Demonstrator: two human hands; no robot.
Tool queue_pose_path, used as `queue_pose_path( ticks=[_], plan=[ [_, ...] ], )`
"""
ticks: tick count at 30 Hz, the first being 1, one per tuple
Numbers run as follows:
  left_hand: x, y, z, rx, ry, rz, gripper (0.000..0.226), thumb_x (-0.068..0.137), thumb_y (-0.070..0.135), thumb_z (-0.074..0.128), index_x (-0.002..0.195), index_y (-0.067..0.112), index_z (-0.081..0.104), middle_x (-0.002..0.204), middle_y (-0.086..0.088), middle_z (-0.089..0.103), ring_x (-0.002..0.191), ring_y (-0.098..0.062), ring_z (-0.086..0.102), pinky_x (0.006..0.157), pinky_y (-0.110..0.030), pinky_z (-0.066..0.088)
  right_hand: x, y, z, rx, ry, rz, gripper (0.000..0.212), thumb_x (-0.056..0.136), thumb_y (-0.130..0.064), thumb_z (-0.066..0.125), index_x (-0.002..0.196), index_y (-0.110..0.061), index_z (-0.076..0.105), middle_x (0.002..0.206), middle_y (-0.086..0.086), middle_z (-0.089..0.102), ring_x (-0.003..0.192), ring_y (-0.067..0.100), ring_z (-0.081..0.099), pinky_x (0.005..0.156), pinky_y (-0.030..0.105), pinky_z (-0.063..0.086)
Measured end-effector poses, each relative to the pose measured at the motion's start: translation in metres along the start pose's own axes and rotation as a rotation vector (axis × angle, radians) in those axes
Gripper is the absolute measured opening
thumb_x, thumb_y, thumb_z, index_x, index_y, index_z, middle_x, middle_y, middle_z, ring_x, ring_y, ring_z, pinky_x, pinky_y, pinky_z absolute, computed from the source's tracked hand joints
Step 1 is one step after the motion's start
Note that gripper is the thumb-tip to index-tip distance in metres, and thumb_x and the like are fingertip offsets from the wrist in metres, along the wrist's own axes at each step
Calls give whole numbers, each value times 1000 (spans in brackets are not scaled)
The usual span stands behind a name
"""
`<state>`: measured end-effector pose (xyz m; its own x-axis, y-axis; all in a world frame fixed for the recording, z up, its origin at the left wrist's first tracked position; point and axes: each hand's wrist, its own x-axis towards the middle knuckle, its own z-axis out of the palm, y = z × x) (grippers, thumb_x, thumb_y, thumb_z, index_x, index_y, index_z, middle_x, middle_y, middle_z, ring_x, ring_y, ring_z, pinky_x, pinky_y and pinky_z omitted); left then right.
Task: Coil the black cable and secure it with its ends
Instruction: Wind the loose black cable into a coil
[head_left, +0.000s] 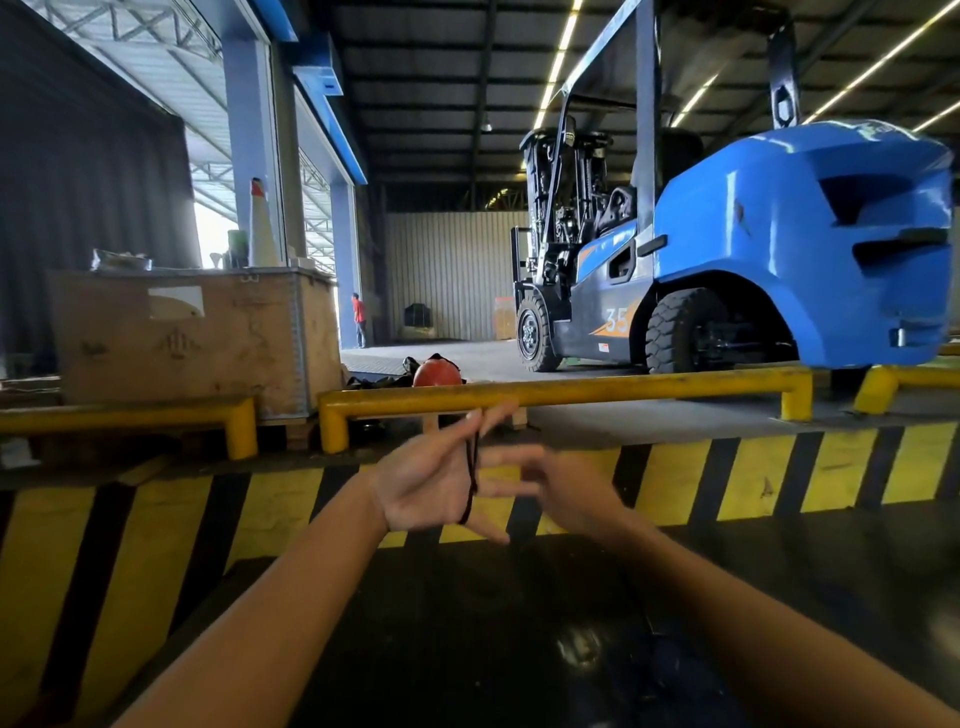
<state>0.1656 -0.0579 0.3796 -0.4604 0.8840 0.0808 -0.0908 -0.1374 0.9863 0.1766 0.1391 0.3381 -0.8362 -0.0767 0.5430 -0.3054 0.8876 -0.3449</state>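
Note:
The black cable (471, 478) is a thin dark cord wound in loops around my left hand (436, 475), running from the spread fingers down to the thumb side. That hand is held palm up in mid-air at the centre of the view, fingers apart. My right hand (563, 491) is just to its right, blurred by motion, with its fingers reaching toward the loops; whether it pinches the cable I cannot tell. The cable's ends are not visible.
A yellow-and-black striped kerb (753, 478) and yellow guard rails (571, 392) run across ahead. Behind them stand a blue forklift (779, 249), a wooden crate (197, 338) and a red helmet (437, 371). A person in red stands far back at the doorway (358, 319).

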Motion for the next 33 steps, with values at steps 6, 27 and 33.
queue_pose_path(
  ticks=[6, 27, 33],
  plan=[
    [13, 13, -19, -186, 352, 276, 61, 82, 45, 49, 142, 43, 38, 143, -6, 49, 140, -42, 29, 100, -77, 18, -42, -40, 20, 195, -439, -170, 26, 98, -35, 35, 99, -20, 56, 84, -7, 58, 75, 3, 56, 73, 23, 46],
    [31, -4, -26, -238, -23, 176, 50, 91, 44, 43, 141, 39, 40, 138, -12, 56, 115, -41, 60, 91, -66, 43, 25, 20, 13, 287, 32, -12, 26, 98, -28, 38, 94, -17, 61, 82, 6, 64, 74, 16, 60, 72, 44, 52],
    [29, 24, -34, -120, 549, 453, 35, 100, 42, 32, 127, 39, 53, 142, -4, 48, 134, -35, 41, 104, -72, 23, -11, -3, 31, 206, -434, -148, 28, 99, -31, 35, 99, -20, 60, 79, -10, 55, 74, 1, 55, 73, 20, 43]
  ],
)
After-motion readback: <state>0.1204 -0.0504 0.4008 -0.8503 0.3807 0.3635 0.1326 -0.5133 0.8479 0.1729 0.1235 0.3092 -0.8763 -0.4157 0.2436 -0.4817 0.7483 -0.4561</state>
